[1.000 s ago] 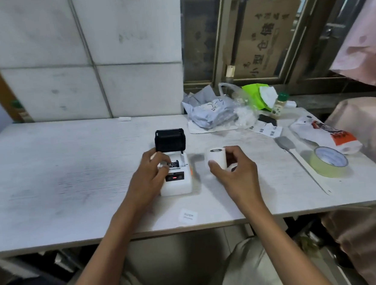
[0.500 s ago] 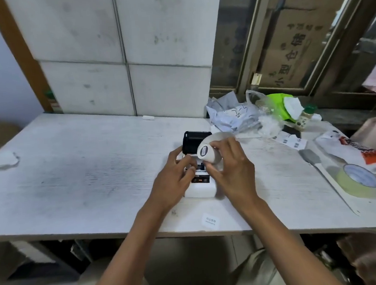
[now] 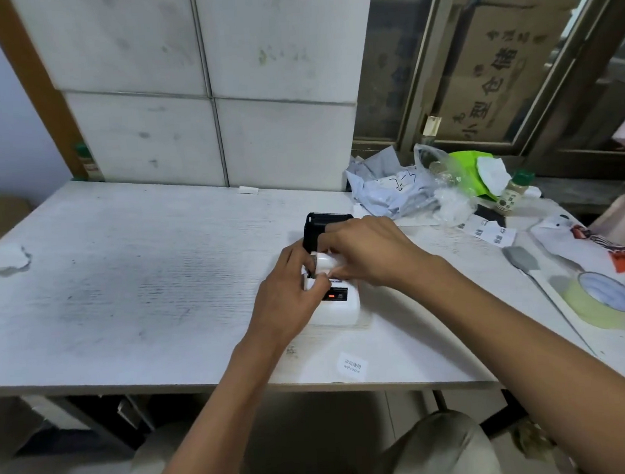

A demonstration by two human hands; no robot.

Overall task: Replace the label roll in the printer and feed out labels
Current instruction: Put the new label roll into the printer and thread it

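Note:
A small white label printer point(image 3: 340, 309) sits on the white table point(image 3: 141, 293), its black lid point(image 3: 319, 223) standing open at the back. A white label roll point(image 3: 324, 265) lies on its side in the printer's open bay. My right hand point(image 3: 371, 249) covers the roll from above and the right, fingers closed on it. My left hand point(image 3: 289, 294) grips the printer's left side, with its thumb against the roll's near end. A red light shows on the printer's front panel.
A loose printed label point(image 3: 351, 364) lies near the table's front edge. To the right are a yellow-green tape roll point(image 3: 600, 303), a grey scraper point(image 3: 523, 259), a snack packet point(image 3: 596, 246), a small bottle point(image 3: 511, 193) and crumpled bags point(image 3: 396, 186). A white cloth point(image 3: 0, 258) lies far left.
My right hand picked the label roll up off the table, carried it over the printer and lowered it into the open bay. My left hand stayed on the printer.

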